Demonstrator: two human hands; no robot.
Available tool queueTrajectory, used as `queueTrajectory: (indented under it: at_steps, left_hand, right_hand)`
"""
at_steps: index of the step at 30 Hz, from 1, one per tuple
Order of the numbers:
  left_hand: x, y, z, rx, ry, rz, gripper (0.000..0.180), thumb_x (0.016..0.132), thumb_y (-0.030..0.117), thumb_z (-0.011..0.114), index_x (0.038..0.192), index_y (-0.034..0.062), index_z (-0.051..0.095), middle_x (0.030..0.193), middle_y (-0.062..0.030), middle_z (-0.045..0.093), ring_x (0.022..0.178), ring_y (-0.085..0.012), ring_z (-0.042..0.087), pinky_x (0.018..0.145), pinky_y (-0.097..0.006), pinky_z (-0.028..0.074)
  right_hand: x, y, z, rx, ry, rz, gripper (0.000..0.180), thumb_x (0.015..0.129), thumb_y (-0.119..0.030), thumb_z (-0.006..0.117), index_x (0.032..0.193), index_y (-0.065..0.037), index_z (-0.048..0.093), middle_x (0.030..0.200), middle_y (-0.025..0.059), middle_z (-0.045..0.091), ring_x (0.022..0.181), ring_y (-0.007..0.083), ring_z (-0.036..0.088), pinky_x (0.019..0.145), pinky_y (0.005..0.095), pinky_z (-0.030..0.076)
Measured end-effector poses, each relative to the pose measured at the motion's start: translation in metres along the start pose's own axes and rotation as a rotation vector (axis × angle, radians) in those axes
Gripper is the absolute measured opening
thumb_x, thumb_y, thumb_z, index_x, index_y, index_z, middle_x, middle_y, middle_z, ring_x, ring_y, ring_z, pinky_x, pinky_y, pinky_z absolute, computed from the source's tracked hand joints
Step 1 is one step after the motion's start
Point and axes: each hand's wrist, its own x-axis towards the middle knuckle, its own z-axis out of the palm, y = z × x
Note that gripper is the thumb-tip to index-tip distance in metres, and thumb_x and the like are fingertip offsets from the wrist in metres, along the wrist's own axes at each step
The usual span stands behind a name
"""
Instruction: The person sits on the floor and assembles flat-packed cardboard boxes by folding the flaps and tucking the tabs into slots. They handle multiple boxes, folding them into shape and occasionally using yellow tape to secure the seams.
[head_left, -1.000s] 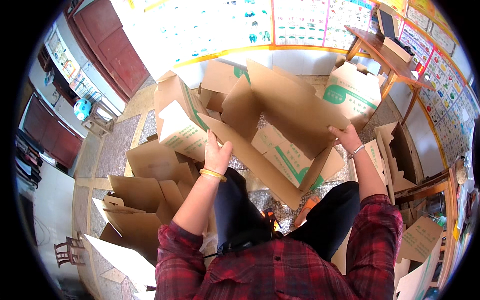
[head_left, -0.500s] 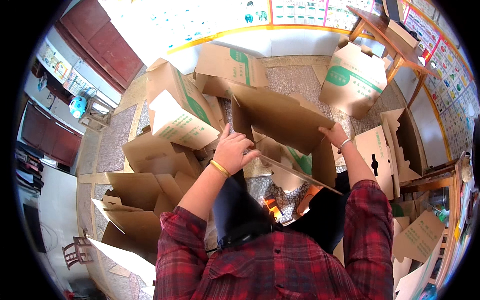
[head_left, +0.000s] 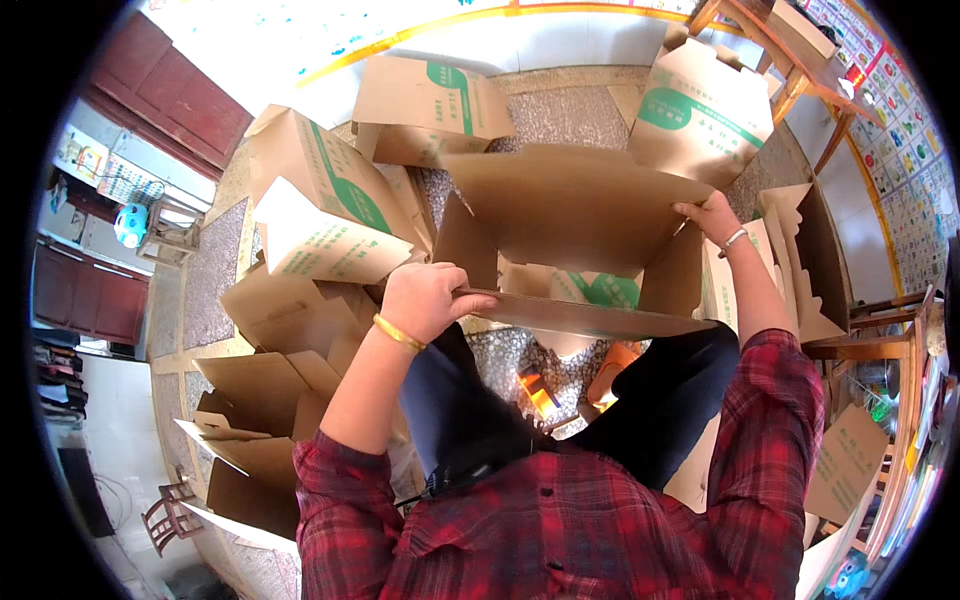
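Open cardboard carton [head_left: 580, 215], held above lap. Left hand [head_left: 425, 298] clamps near flap edge; right hand [head_left: 712, 215] grips far corner, fingers probably curled inside. Folded cartons [head_left: 320, 205] left of it.

Left hand [head_left: 425, 298] and right hand [head_left: 712, 217] gripping open cardboard box [head_left: 575, 205] amid stacked cartons [head_left: 320, 205].

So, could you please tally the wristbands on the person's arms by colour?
Gold bangle, left wrist: 1
Silver bracelet, right wrist: 1
Total: 2
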Motion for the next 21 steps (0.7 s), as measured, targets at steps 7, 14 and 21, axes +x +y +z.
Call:
queueTrajectory:
  at_steps: [7, 14, 21]
  left_hand:
    - [0.035, -0.003, 0.016, -0.005, -0.377, -0.206, 0.058, 0.077, 0.064, 0.055, 0.067, 0.0075, 0.064, 0.067, -0.0130, 0.063, 0.068, -0.0337, 0.062, 0.066, -0.044, 0.049]
    - [0.061, -0.011, 0.061, -0.087, -0.601, -0.320, 0.065, 0.080, 0.066, 0.052, 0.102, 0.0076, 0.068, 0.099, -0.0171, 0.067, 0.095, -0.0335, 0.062, 0.084, -0.041, 0.048]
    - [0.059, -0.012, 0.070, -0.201, -0.375, -0.322, 0.062, 0.079, 0.061, 0.057, 0.107, 0.0064, 0.066, 0.101, -0.0178, 0.066, 0.096, -0.0336, 0.062, 0.084, -0.041, 0.048]
  right_hand:
    - [-0.005, 0.009, 0.001, -0.136, -0.041, -0.045, 0.025, 0.081, -0.009, 0.071, 0.105, -0.001, 0.066, 0.093, 0.0049, 0.070, 0.083, 0.0117, 0.061, 0.075, 0.0295, 0.049]
    - [-0.008, -0.012, 0.025, -0.394, -0.110, 0.067, 0.027, 0.083, -0.025, 0.068, 0.104, -0.008, 0.068, 0.083, 0.0102, 0.069, 0.073, 0.0167, 0.063, 0.070, 0.0306, 0.050]
    - [-0.010, 0.002, 0.035, 0.007, 0.026, 0.158, 0.035, 0.081, -0.033, 0.071, 0.097, -0.002, 0.068, 0.085, 0.0082, 0.068, 0.078, 0.0137, 0.061, 0.071, 0.0289, 0.049]
